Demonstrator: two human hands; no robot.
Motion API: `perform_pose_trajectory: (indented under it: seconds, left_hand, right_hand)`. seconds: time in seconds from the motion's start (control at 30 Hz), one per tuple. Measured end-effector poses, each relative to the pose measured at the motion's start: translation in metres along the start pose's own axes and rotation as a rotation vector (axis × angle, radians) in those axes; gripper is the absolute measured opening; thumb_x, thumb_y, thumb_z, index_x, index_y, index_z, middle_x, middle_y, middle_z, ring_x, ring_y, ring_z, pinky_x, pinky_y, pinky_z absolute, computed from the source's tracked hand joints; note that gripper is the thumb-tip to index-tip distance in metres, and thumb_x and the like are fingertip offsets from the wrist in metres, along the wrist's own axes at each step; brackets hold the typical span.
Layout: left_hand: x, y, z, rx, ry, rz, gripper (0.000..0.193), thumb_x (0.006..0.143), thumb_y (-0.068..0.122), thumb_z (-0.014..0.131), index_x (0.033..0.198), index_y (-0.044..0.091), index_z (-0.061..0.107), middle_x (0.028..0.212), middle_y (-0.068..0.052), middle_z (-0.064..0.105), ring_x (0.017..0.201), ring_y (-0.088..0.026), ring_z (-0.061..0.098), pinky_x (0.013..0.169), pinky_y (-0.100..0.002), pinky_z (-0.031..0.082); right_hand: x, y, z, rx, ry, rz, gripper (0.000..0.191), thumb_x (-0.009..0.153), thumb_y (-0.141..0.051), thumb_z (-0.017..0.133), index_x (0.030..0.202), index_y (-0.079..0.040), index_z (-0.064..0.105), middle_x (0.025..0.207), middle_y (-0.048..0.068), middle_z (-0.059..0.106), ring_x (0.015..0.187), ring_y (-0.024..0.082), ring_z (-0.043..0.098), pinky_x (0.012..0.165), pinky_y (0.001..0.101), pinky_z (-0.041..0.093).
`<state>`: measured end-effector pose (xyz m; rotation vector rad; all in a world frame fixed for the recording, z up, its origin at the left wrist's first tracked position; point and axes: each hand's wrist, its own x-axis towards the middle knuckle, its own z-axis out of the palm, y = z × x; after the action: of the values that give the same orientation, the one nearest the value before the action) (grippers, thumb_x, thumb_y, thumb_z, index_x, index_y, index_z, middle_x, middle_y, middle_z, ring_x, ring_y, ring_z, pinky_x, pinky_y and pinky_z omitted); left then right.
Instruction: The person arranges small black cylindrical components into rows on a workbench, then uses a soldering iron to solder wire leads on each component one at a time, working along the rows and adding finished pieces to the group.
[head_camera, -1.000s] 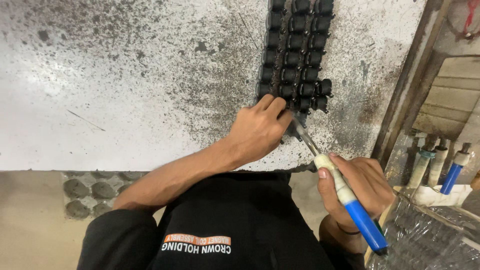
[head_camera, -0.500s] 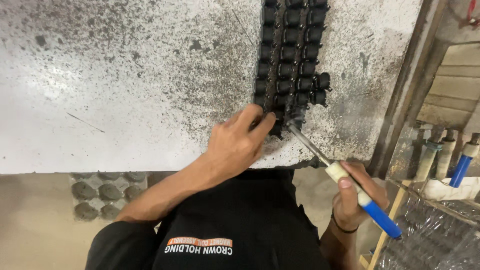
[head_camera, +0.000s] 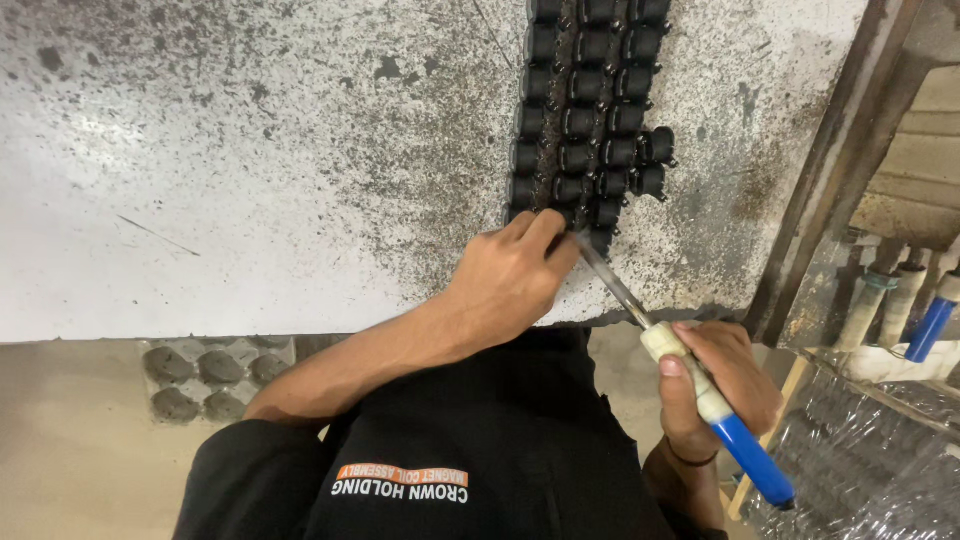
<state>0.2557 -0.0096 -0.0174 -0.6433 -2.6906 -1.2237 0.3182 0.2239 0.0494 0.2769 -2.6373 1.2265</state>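
Note:
My left hand (head_camera: 510, 278) rests on the worn white tabletop (head_camera: 250, 180), its fingers closed on a small black part at the near end of several rows of black cylindrical parts (head_camera: 590, 110). My right hand (head_camera: 715, 385) grips a tool with a white and blue handle (head_camera: 715, 410). The tool's thin metal shaft (head_camera: 612, 282) slants up to the part under my left fingertips. The part itself is mostly hidden by my fingers.
A metal frame edge (head_camera: 820, 170) runs along the table's right side. Several white and blue tools (head_camera: 920, 310) stand at the right, above clear plastic-wrapped stock (head_camera: 870, 450). A grey moulded tray (head_camera: 205, 375) lies below the table's near edge at left.
My left hand has shifted slightly left and down along the rows. My right hand has drawn the tool handle lower, with the shaft tip staying by my left fingers.

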Motion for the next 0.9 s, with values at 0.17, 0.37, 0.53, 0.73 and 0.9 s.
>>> perform_pose_trajectory:
  seconds: [0.17,0.37,0.53,0.73,0.9]
  left_hand:
    - [0.000,0.000,0.005,-0.017,-0.035,0.000,0.026,0.076,0.003,0.069,0.101,-0.003,0.068,0.097,-0.013,0.058,0.085,-0.026,0.065,0.056,-0.036,0.056]
    - [0.014,0.006,-0.014,-0.026,-0.010,-0.011,0.029,0.076,0.001,0.069,0.104,-0.002,0.068,0.096,-0.012,0.058,0.089,-0.029,0.066,0.065,-0.039,0.058]
    - [-0.006,0.011,-0.054,-0.053,0.281,-0.025,0.028,0.088,-0.001,0.073,0.116,-0.001,0.068,0.108,-0.012,0.059,0.091,-0.026,0.066,0.072,-0.039,0.058]
    - [-0.022,0.004,-0.031,-0.004,0.067,-0.062,0.028,0.082,0.000,0.075,0.110,0.003,0.074,0.100,-0.008,0.062,0.082,-0.020,0.067,0.055,-0.033,0.054]
    - [-0.027,0.005,-0.013,-0.008,0.071,-0.011,0.029,0.078,0.001,0.072,0.107,0.001,0.072,0.101,-0.008,0.063,0.084,-0.021,0.065,0.059,-0.033,0.055]
  right_hand:
    - [0.022,-0.022,-0.007,-0.167,-0.170,-0.057,0.022,0.090,-0.009,0.074,0.107,0.005,0.072,0.094,0.019,0.076,0.077,0.023,0.075,0.080,0.0324,0.055]
    - [0.025,-0.021,-0.016,-0.151,-0.238,-0.049,0.029,0.085,-0.010,0.076,0.108,0.008,0.072,0.092,0.018,0.075,0.075,0.021,0.074,0.080,0.0339,0.054]
    - [0.000,0.009,-0.010,0.194,0.089,0.051,0.027,0.097,-0.013,0.072,0.112,0.008,0.072,0.094,0.020,0.074,0.083,0.023,0.074,0.079,0.0311,0.055]
    - [-0.035,0.021,-0.003,0.216,0.107,0.038,0.033,0.092,-0.017,0.070,0.108,0.011,0.069,0.087,0.022,0.070,0.077,0.027,0.070,0.078,0.0363,0.058]
    - [-0.041,0.009,-0.009,0.134,0.084,0.074,0.035,0.095,-0.021,0.071,0.108,0.012,0.069,0.087,0.023,0.069,0.081,0.031,0.069,0.081,0.0368,0.057]
